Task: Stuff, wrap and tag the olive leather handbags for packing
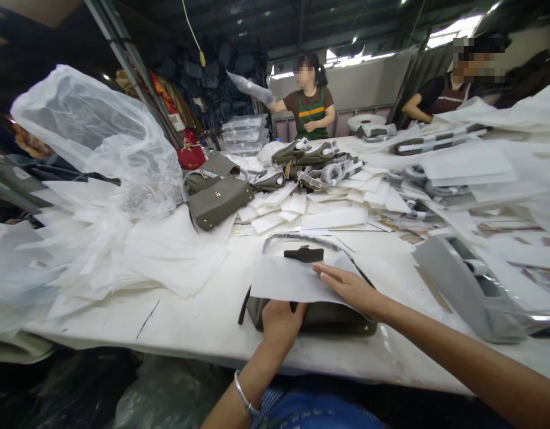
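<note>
An olive-green handbag (337, 319) lies on the white table in front of me, its strap (275, 238) looped out behind it. Across its upper part is a sheet of white paper (279, 280), and a dark flap (304, 254) pokes up beyond the sheet. My left hand (279, 325) is closed at the bag's near edge, with its fingertips hidden under the paper. Flat on the sheet rests my right hand (350, 291), fingers stretched out and pointing left.
White sheets (167, 256) and a clear plastic bag (136, 137) pile up at left. Beyond are more olive handbags (221, 199) and wrapped straps (332, 173). A grey tape dispenser (466, 286) stands at right. Two co-workers are behind the table, one (313, 107) holding a plastic-wrapped item.
</note>
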Demonstrator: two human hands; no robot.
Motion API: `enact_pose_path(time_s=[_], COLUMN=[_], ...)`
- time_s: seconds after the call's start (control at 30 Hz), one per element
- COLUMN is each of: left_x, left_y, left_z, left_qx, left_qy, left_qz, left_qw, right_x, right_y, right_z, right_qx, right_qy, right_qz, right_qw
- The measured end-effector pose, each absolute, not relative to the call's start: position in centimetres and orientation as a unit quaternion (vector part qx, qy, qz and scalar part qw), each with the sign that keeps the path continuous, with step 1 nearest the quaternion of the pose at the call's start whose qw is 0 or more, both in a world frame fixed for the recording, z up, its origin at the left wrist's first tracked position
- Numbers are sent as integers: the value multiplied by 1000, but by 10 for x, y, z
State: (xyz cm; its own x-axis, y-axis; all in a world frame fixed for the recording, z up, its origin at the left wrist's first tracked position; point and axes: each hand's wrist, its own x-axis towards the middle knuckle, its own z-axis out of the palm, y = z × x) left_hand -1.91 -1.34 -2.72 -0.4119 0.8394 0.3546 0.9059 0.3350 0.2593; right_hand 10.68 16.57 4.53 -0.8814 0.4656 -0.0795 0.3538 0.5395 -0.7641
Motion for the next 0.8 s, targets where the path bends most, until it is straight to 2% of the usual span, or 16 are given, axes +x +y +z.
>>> enact_pose_path(time_s=[0.23, 0.5, 0.67, 0.8], left_x=[-12, -11, 2, 12], left_y=[14, -10, -68, -70], left_z=[-22, -14, 49, 114], left_qx=[-518, -530, -604, -656], left_qy=[-830, -823, -765, -704], left_qz=[-186, -188, -221, -246], left_qw=[91, 79, -7, -117], right_x=[117, 115, 113, 112], right_y=[153, 143, 139, 139], right_z=[19, 16, 26, 25], right_qx=[-125, -94, -100, -97], right_qy=[-919, -970, -981, -983], right_qz=[359, 218, 158, 149], right_qw=[108, 55, 41, 46])
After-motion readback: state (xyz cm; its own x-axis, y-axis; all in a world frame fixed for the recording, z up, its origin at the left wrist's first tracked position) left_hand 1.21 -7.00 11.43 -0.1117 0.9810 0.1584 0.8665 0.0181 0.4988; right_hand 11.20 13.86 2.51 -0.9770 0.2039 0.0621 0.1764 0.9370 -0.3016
